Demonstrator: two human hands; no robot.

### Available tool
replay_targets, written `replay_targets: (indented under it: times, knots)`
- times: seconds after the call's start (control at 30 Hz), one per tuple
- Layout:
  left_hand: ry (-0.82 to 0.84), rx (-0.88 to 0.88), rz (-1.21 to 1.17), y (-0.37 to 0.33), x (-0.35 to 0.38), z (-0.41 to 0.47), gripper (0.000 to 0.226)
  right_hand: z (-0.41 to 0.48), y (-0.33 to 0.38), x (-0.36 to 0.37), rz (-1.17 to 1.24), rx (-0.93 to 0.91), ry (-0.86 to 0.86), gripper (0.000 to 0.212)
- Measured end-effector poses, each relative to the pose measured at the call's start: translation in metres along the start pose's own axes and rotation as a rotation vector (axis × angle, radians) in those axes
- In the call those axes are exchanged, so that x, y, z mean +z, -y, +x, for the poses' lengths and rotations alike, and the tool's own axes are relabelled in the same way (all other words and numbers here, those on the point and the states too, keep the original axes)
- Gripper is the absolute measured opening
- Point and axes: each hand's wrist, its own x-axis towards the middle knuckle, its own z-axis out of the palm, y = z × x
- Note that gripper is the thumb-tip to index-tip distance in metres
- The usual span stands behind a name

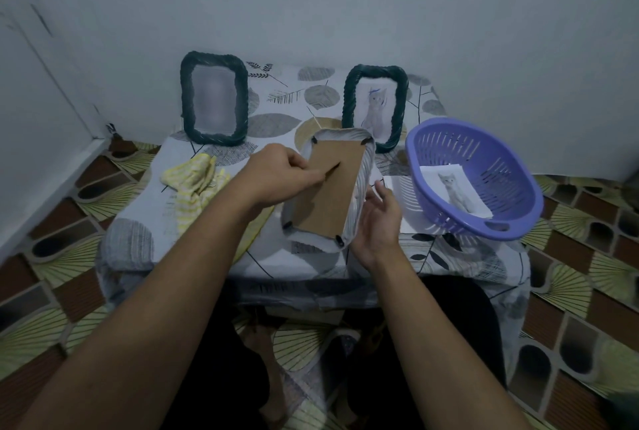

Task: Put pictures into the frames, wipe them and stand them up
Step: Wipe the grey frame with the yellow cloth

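Brown cardboard backing (328,194) faces us on the white frame (363,173), tilted above the table (145,208). Our left hand (276,173) is curled, pinching a dark tab (333,168) on the backing. Our right hand (378,218) is wide, its relaxed fingers against the frame's right edge. Behind stand the left dark frame (186,101) and the right dark frame (349,97). A cat picture (456,191) lies in the purple basket (518,201), and a yellow cloth (193,180) lies to the left.

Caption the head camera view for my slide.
Left hand pinches a dark tab on a white woven frame's brown cardboard back; right hand beside it.
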Motion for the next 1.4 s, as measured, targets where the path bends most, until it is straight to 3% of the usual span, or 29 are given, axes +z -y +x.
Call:
replay_targets:
  times: [0.2,0.3,0.37,0.47,0.6,0.77,1.0,1.13,1.27,1.4]
  knots:
    - [0.148,-0.057,-0.204,0.003,0.009,-0.007,0.017,0.004,-0.008,0.0,-0.333,0.146,-0.072,0.034]
    - [0.209,-0.047,-0.302,0.006,0.013,-0.009,0.025,0.013,-0.017,0.008,-0.349,0.214,-0.077,0.028]
    - [0.199,-0.017,-0.397,0.011,0.014,-0.008,0.022,0.013,-0.014,0.014,-0.223,0.219,-0.023,0.021]
    - [0.124,-0.008,-0.498,0.023,0.012,-0.005,0.015,0.003,-0.002,0.017,-0.093,0.194,0.049,0.021]
    - [0.037,0.056,-0.412,0.043,0.013,-0.005,0.011,0.006,0.001,0.015,-0.162,0.096,-0.008,0.034]
    - [-0.326,0.133,-0.11,0.066,0.018,0.001,0.032,0.011,0.005,0.012,-0.275,-0.059,-0.035,0.018]
    - [-0.165,-0.011,-0.246,0.076,0.029,0.012,0.012,0.011,0.004,0.016,-0.476,-0.299,-0.049,0.017]
    - [-0.088,-0.099,-0.435,0.078,0.033,0.023,0.024,0.011,0.0,0.02,-0.531,-0.37,-0.087,0.021]
    - [0.001,-0.293,-0.838,0.068,0.029,0.038,0.035,0.019,-0.002,0.021,-0.595,-0.445,-0.081,0.02]
    - [0.052,-0.276,-0.879,0.071,0.021,0.064,0.05,0.036,0.001,0.028,-0.66,-0.506,-0.038,0.025]
